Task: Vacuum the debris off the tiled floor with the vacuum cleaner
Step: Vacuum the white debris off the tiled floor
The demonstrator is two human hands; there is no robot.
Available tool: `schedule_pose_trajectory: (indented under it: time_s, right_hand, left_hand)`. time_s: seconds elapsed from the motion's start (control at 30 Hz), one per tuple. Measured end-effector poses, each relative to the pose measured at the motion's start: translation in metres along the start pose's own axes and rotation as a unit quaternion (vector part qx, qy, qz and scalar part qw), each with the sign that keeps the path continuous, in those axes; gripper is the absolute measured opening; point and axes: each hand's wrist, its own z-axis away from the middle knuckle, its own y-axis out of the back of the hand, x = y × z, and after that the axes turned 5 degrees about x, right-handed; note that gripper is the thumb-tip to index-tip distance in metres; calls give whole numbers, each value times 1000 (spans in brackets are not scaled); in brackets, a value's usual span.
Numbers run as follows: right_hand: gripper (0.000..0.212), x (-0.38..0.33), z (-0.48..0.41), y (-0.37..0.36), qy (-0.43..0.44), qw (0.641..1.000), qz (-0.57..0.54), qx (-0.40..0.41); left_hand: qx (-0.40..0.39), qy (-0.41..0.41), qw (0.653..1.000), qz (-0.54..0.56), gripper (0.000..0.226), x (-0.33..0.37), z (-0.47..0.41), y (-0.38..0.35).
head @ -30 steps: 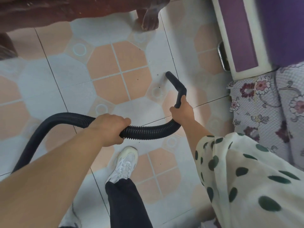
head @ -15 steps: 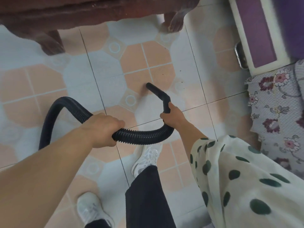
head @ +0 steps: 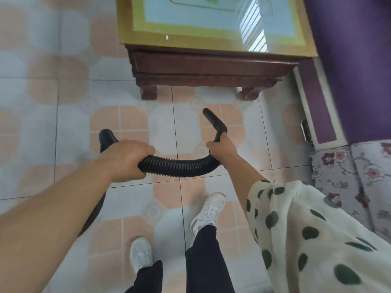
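Hose (head: 179, 166) gripped by left hand (head: 129, 159) and right hand (head: 222, 148).

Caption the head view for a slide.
Left hand and right hand grip a black ribbed hose, its bent nozzle over the tiled floor near a wooden table.

Left, the tiled floor (head: 53, 123) lies open; wooden table (head: 201, 66) ahead, sofa (head: 349, 70) right.

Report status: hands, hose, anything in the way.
Hands: left hand grips ribbed hose; right hand grips nozzle, aimed at tiled floor. In the way: wooden table ahead.
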Motion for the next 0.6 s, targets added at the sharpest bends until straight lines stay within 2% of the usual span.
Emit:
schedule_pose_trajectory:
  time_s: [0.17,0.27,0.33,0.4,0.43,0.5,0.6]
  right_hand:
    - [67,-95,84,13,74,997,6,36]
    - [61,-139,128,16,188,979,64,52]
    - [62,-162,154,17,329,937,114,45]
    - [80,-188,179,9,473,865,167,-11]
    - [88,-201,190,4,516,832,201,-46]
    - [87,-220,209,-6,569,774,262,-95]
    - [65,-244,234,-18,633,706,312,-56]
  left_hand:
    - [62,92,992,61,23,-17,86,71]
    - [102,146,979,96,25,-28,128,95]
    - [130,184,966,128,25,-37,152,106]
    - [182,221,943,170,27,-47,180,118]
    - [204,237,932,186,26,-51,192,122]
    - [247,265,909,206,22,-57,216,127]
    - [292,294,884,216,21,-64,246,134]
